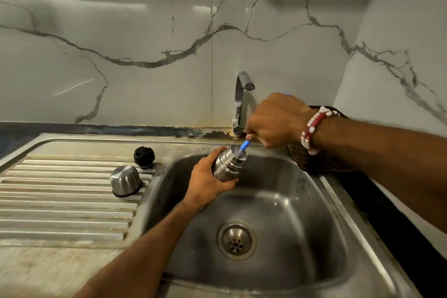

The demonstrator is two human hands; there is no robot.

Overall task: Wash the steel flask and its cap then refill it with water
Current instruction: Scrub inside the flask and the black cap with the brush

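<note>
My left hand (208, 178) grips the steel flask (228, 163) and holds it tilted over the back left of the sink basin (302, 220), mouth facing up and right. My right hand (275, 120) is closed on a blue brush handle (244, 145) whose lower end goes into the flask's mouth; the brush head is hidden inside. The steel cup-shaped cap (125, 180) rests upside down on the ribbed drainboard (60, 201). A black stopper (144, 157) stands just behind it.
The tap (240, 101) stands behind the basin; no water is seen running. A dark woven basket (314, 157) sits at the sink's right rim under my right wrist. The drain (236, 240) lies in the basin's middle. Marble walls close the back and right.
</note>
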